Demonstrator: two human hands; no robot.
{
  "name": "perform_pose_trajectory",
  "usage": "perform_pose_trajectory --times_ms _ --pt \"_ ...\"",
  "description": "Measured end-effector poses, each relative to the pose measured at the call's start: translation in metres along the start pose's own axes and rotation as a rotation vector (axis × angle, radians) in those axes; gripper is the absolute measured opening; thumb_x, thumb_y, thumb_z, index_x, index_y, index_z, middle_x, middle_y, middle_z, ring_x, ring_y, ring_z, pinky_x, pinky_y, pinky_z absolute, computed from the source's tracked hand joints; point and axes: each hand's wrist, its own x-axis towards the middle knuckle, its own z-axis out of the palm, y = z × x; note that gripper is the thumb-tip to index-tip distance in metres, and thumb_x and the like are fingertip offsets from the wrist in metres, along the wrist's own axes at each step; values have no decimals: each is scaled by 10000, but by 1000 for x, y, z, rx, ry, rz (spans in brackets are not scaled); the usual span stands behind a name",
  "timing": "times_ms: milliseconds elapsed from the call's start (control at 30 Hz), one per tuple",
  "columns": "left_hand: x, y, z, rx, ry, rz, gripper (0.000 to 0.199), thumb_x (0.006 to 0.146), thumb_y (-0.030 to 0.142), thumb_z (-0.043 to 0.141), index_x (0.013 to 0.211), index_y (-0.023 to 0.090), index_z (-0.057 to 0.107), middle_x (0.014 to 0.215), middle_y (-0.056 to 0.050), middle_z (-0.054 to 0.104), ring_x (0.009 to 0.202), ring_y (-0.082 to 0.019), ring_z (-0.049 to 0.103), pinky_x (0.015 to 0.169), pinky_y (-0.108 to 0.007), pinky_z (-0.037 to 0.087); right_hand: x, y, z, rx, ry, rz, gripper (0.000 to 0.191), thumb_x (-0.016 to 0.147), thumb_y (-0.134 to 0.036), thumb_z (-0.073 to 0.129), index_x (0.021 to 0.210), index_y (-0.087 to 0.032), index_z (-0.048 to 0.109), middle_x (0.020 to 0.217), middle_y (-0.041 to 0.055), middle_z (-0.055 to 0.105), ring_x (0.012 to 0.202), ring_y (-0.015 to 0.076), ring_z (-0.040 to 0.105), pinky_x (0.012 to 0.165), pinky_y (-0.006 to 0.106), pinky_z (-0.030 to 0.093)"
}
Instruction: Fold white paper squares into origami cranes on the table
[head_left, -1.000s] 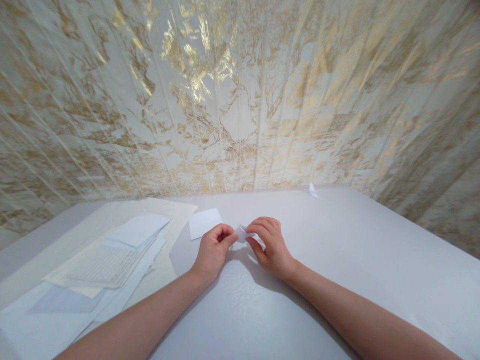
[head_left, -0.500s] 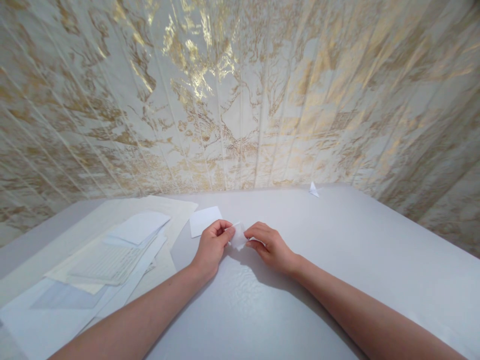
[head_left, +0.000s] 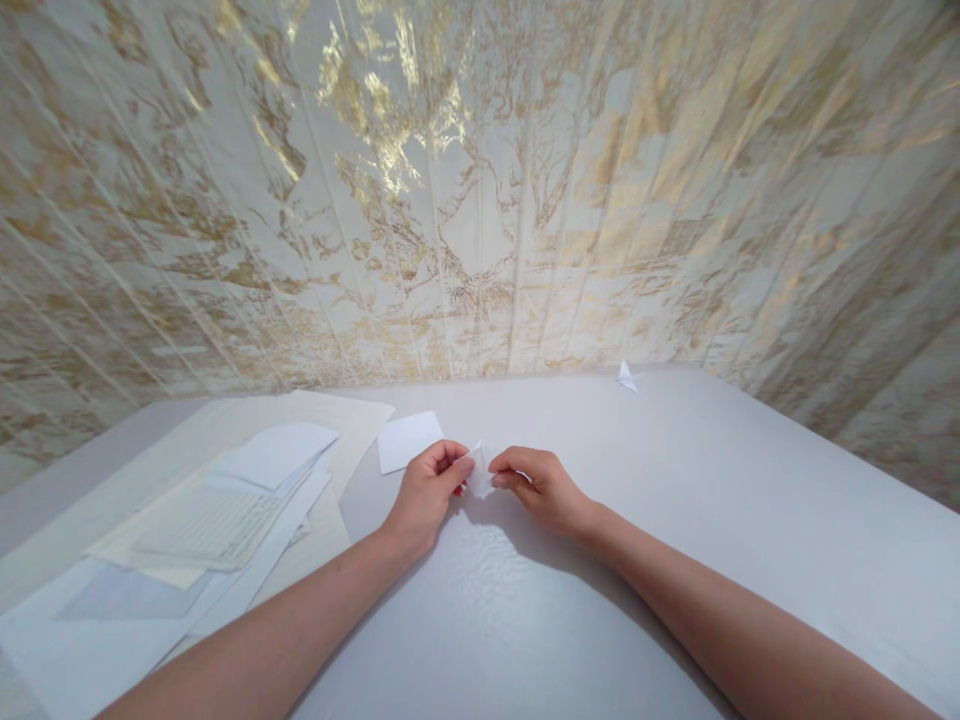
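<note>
A small folded piece of white paper (head_left: 480, 472) is held just above the table in the middle of the view. My left hand (head_left: 430, 490) pinches its left side between thumb and fingers. At its right edge, my right hand (head_left: 541, 488) has thumb and fingertips closed on the paper. Fine folds are too small to make out. Behind my left hand lies a square sheet of white paper (head_left: 405, 438), partly covered by the fingers.
Loose papers (head_left: 225, 510), some printed, lie overlapping on the left of the white table (head_left: 712, 520). A small folded paper shape (head_left: 626, 376) stands near the back edge. Behind the table hangs a gold-patterned curtain (head_left: 480, 200).
The folded paper has turned a little between my hands and now shows a more pointed top. My right fingers have drawn closer together at its edge.
</note>
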Motion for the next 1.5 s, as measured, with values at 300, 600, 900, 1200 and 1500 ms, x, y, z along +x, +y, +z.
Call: perform_pose_trajectory --times_ms 300,600,900,1200,1500 --pt "-1 0 2 -111 -28 -29 160 598 247 679 639 142 565 599 30 588 557 -81 533 581 -201 449 -1 -3 10 220 233 188 279 719 -212 570 991 -210 509 762 -3 565 660 133 539 639 273 442" --pt "2 -1 1 -333 33 -134 233 533 210 730 663 136 551 643 10 640 602 -88 584 643 -212 487 2 -12 22 814 263 591 210 614 -283 686 741 -177 557 609 -33 572 560 111 569 555 251 438" --pt "-2 -2 3 -149 -17 -104 192 604 253 672 657 151 517 637 5 603 620 -106 563 596 -217 443 1 -17 27 869 439 596 186 542 -196 733 632 -167 572 557 -33 608 532 93 549 580 236 412" --pt "-3 1 -11 599 144 700 249 701 187 614 934 213 527 967 -38 512 874 -177 487 726 -308 418 1 -12 24 718 538 592 135 567 -201 711 619 -166 591 558 -23 604 542 108 545 577 249 417" --pt "-5 2 -12 694 30 615 125 736 226 594 858 213 569 848 -23 599 867 -206 504 793 -340 396 -3 0 24 361 519 420 88 647 -250 657 674 -177 615 635 4 590 583 136 528 560 262 415"
